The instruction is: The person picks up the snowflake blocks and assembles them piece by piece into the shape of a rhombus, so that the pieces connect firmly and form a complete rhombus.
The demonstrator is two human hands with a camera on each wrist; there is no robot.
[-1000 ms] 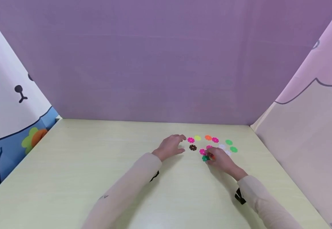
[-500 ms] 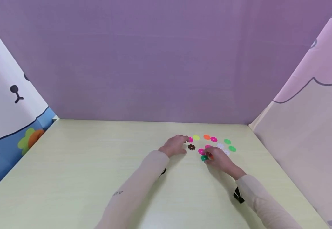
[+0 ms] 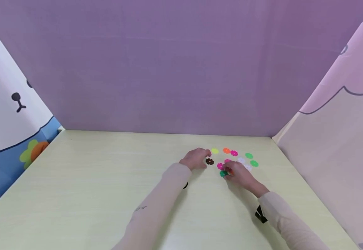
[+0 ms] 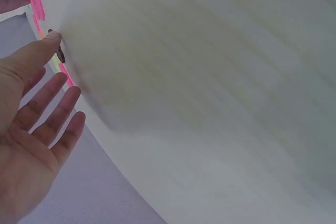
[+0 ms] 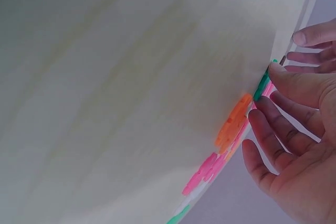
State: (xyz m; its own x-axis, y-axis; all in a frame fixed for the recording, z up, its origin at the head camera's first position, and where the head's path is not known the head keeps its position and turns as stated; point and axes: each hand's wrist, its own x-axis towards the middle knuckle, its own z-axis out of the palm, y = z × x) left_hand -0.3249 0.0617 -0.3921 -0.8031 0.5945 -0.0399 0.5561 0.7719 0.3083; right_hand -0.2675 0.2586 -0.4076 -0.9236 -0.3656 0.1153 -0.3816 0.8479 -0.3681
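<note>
My left hand reaches over the far right of the table, its fingers spread and fairly straight. In the left wrist view, its thumb tip overlaps the edge of a brown flower-shaped disc. Its fingertips come close to a pink disc, which the hand hides in the head view. My right hand pinches a dark green flower-shaped disc between thumb and fingers, low at the table. An orange disc lies beside that hand, mostly covered by it in the head view.
Several more flower discs lie flat nearby: yellow, orange, pink, light green and white. A purple panel stands behind the pale table. Printed cloths flank both sides.
My left hand has moved right toward the brown disc, and its fingers now cover the pink disc. My right hand has stayed in place by the dark green disc.
</note>
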